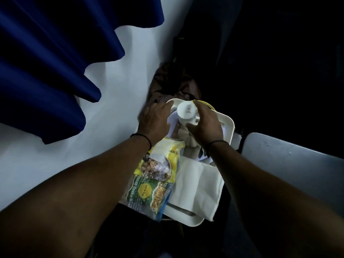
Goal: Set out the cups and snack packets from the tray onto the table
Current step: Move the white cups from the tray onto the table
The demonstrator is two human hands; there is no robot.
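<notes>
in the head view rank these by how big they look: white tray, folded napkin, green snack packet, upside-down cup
1. white tray
2. folded napkin
3. green snack packet, roughly napkin-sized and partly overlapped, so 2 and 3 are unsure
4. upside-down cup, smallest, though it lies farthest from the camera

You see a white cup (186, 111) on a white tray (228, 125), a yellow packet (163, 161), a green-and-yellow packet (147, 192), a white napkin (197, 185), deep blue curtain (46, 62), and perhaps a brown patterned cloth (167, 79).
</notes>
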